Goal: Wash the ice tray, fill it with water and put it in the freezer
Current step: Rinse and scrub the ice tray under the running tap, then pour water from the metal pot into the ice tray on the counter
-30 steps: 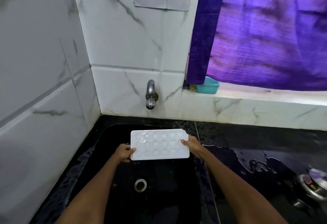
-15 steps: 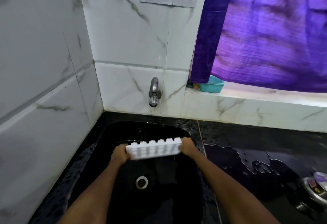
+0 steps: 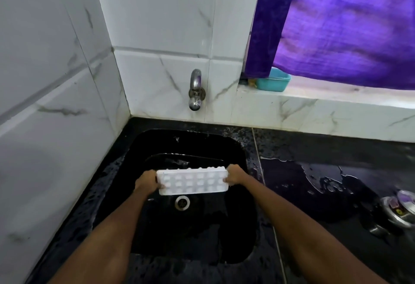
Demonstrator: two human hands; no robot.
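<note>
A person holds a white ice tray (image 3: 192,181) over the black sink (image 3: 139,149), just above the drain (image 3: 182,202), the left hand (image 3: 146,181) and right hand (image 3: 235,175) each gripping a short end with curled fingers. The tap (image 3: 195,90) on the wall shows no running water. With wet hands, sink and counter (image 3: 325,149), the slick tray could slip and drop into the basin.

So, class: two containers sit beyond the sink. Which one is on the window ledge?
The teal plastic tub, tucked under the purple curtain. The other, a steel lidded container, sits on the wet black counter.
</note>
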